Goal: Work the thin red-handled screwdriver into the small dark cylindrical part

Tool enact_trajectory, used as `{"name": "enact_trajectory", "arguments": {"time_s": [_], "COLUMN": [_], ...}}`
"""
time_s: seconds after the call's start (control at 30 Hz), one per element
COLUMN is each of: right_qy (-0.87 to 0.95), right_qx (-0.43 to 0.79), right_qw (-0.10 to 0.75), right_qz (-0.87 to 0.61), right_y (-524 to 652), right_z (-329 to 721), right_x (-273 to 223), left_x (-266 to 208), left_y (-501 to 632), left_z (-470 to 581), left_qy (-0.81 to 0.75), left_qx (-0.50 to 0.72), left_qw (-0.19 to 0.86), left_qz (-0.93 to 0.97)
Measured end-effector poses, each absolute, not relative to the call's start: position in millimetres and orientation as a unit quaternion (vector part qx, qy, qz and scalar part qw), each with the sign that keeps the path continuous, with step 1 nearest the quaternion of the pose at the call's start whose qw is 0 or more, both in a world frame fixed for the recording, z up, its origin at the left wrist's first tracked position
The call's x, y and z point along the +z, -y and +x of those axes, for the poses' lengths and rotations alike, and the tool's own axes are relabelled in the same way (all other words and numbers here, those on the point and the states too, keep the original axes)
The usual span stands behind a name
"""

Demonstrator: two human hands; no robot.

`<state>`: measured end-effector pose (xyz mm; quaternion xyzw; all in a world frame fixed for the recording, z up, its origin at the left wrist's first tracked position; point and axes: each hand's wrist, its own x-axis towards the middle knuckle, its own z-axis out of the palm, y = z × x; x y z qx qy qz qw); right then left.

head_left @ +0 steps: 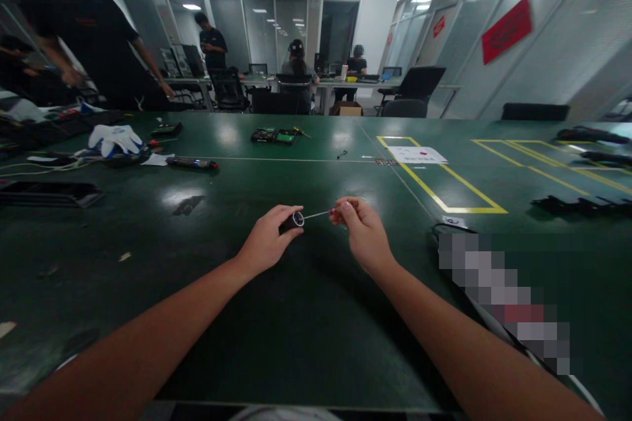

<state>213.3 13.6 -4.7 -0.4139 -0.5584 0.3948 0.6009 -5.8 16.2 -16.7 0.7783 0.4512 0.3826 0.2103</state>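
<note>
My left hand (264,240) is closed around a small dark round part (298,219) with a pale ring on its face, which is turned to the right. Between the thumb and fingers of my right hand (363,230) is a thin metal rod (316,214), pointing left. Its tip reaches the face of the round part; whether it goes inside is too small to tell. A bit of red shows at the fingertips, and the rod's other end is hidden by them. Both hands are held above the green tabletop (296,335).
White gloves (114,139), a dark pen-shaped tool (191,163) and a black tray (49,193) lie at left. Farther back is an open tool case (274,136). Right of centre are a paper sheet (417,154) and a blurred-out long object (503,302). A person (93,46) stands across the table.
</note>
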Motion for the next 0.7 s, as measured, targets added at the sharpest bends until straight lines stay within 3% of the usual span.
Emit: {"name": "enact_trajectory", "arguments": {"time_s": [0.57,0.7], "right_qy": [0.627,0.641], "right_qx": [0.270,0.293], "right_qw": [0.569,0.551], "right_qz": [-0.458,-0.447], "right_y": [2,4], "right_z": [209,209], "right_x": [1,4], "left_x": [-15,-13], "left_y": [-15,-13], "left_z": [-6,-5], "left_qy": [-0.430,-0.433], "left_qx": [0.415,0.405], "left_qw": [0.189,0.194], "left_qz": [0.779,0.781]}}
